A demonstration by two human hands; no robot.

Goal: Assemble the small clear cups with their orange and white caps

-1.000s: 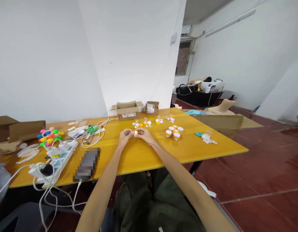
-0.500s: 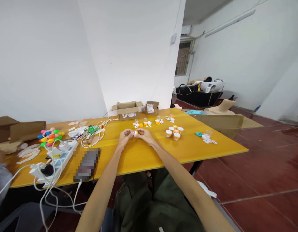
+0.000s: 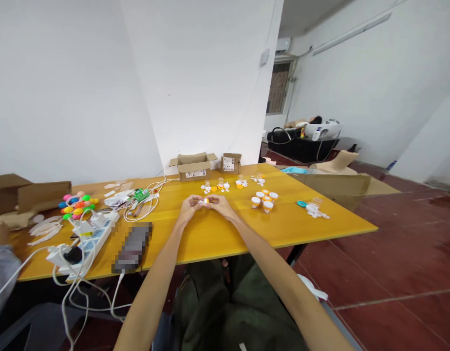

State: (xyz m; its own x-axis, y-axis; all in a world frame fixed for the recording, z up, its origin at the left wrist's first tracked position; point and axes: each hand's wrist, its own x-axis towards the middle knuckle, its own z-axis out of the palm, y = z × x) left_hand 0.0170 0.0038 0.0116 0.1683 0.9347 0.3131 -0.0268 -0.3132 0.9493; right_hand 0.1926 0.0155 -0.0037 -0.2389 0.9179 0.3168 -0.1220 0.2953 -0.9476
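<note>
Just above the yellow table (image 3: 210, 239), near its middle, my two hands meet fingertip to fingertip. The fingers of my right hand (image 3: 220, 206) are closed on a small white-and-orange plastic part (image 3: 206, 201). My left hand (image 3: 189, 209) is pinched at the left side of that part; something small and whitish shows at its fingertips, too small to name. Beyond the hands lie loose white pieces, clear cups and an orange ring (image 3: 214, 188). To the right stands a cluster of small jars (image 3: 268, 206) with white-and-orange tops.
An open cardboard box (image 3: 194, 170) and a smaller box (image 3: 231, 164) stand against the wall. A teal ring (image 3: 301, 204) lies by white pieces at right. Leftward are a phone (image 3: 133, 247), a cabled power strip (image 3: 97, 243) and colourful balls (image 3: 78, 206). Another person's sleeve (image 3: 4, 268) shows far left.
The view has shifted very slightly. My hands stay together in the same place, with the small part turned a little and showing slightly more between the fingertips.
</note>
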